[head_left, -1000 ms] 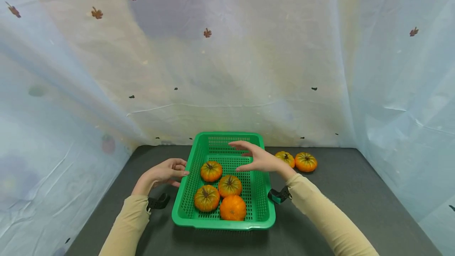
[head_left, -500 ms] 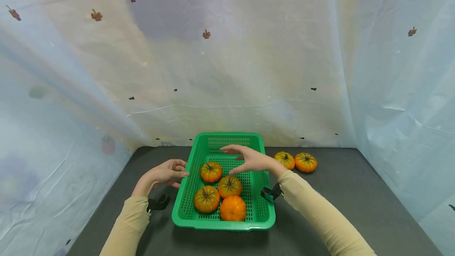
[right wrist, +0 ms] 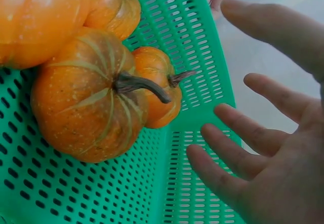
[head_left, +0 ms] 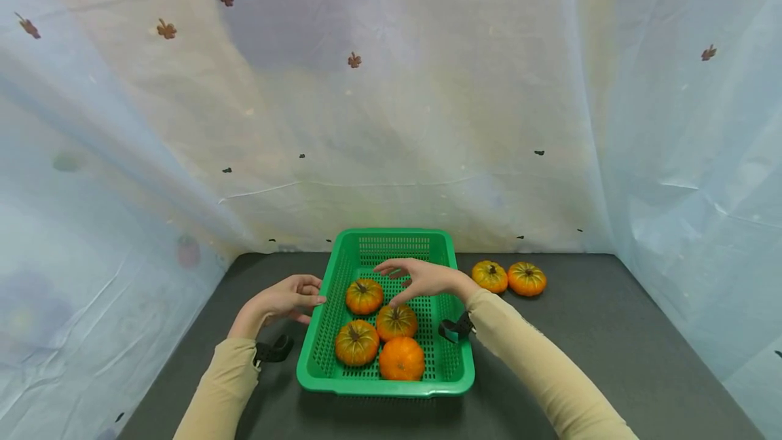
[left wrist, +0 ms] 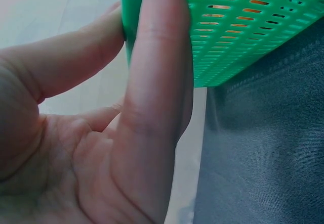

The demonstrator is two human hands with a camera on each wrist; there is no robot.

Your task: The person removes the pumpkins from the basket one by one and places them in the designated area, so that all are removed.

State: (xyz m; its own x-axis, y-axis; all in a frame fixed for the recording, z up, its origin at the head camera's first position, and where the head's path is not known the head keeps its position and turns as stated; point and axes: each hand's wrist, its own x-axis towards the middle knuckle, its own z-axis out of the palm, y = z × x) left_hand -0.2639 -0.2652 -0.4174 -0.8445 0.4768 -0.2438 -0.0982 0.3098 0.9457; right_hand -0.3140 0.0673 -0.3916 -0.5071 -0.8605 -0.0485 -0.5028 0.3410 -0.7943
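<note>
A green perforated plastic basket (head_left: 385, 387) stands on the dark table, holding several small pumpkins. Three are orange with greenish streaks and stems, among them the middle pumpkin (head_left: 397, 326); a plainer orange pumpkin (head_left: 401, 358) lies nearest the front. My left hand (head_left: 287, 296) holds the basket's left rim, thumb and fingers on either side of it in the left wrist view. Over the basket, my right hand (head_left: 420, 278) hovers with fingers spread and nothing in it. In the right wrist view its fingers are apart from the stemmed pumpkin (right wrist: 91, 102).
Two more streaked pumpkins, a left one (head_left: 489, 277) and a right one (head_left: 527, 279), sit side by side on the table (head_left: 586, 331) right of the basket. A pale plastic sheet (head_left: 391, 121) with leaf shapes rises behind and along both sides.
My right hand has moved left and slightly down over the basket, closer to the middle pumpkin. The left hand, basket and pumpkins have stayed in place.
</note>
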